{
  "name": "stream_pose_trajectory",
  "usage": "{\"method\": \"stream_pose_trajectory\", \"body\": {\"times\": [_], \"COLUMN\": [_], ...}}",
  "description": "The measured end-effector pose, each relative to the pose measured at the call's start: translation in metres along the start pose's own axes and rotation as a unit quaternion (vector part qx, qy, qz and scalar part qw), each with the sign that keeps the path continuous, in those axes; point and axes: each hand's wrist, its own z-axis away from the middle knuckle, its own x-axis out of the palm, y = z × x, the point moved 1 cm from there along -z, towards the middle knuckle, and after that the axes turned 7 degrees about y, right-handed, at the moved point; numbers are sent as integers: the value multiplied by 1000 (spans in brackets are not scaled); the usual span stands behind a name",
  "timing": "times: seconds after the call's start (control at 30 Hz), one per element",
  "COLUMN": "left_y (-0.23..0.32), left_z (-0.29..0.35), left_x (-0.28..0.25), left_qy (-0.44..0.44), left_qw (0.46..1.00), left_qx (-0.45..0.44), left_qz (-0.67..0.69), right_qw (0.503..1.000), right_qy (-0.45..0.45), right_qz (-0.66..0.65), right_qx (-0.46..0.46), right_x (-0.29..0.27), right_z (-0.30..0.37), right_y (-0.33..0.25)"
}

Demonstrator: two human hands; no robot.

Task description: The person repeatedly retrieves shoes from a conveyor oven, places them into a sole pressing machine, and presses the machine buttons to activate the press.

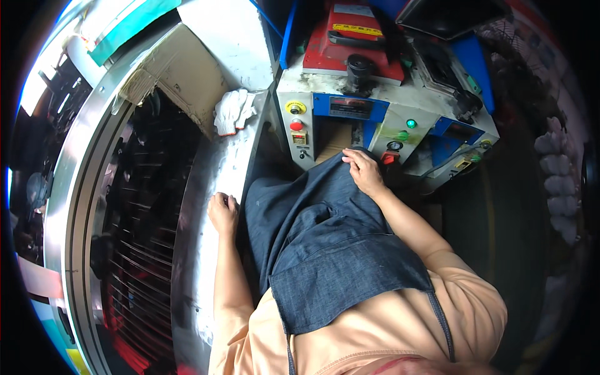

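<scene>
My left hand [223, 214] rests on the bright metal ledge [209, 169], its fingers loosely curled and nothing visible in them. My right hand [364, 172] lies on the dark blue denim apron [325, 231] over my knee, with the fingers stretched out and nothing held. Farther along the ledge, beyond my left hand, sits a pair of white work gloves [234, 112]. Just beyond my right hand stands a white and blue machine [387, 119], and the red switch [390, 157] on its front is close to that hand.
Left of the ledge runs a conveyor with dark slats [140, 231] and a metal side rail [59, 206]. A cardboard box [187, 72] stands at its far end. The machine carries a red stop button [296, 125], a black knob [359, 65] and a red housing [350, 47].
</scene>
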Motion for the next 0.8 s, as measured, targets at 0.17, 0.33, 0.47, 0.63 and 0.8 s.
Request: {"method": "stream_pose_trajectory", "body": {"times": [0.17,0.33,0.47,0.63,0.8], "left_y": [1,7,-5,-23,-1], "left_z": [2,-4,-2,3,-3], "left_x": [-1,0,3,16,6], "left_qy": [-8,-8,12,78,24], "left_qw": [1000,1000,1000,996,999], "left_qx": [0,4,12,4,-30], "left_qz": [-6,1,7,33,36], "right_qw": [1000,1000,1000,999,997], "right_qy": [-2,5,2,-28,-60], "right_qz": [15,7,-3,28,41], "right_qx": [-11,-4,8,-8,10], "right_x": [-2,-3,6,6,-4], "right_z": [1,1,-1,-5,0], "right_y": [-1,5,4,-2,13]}}
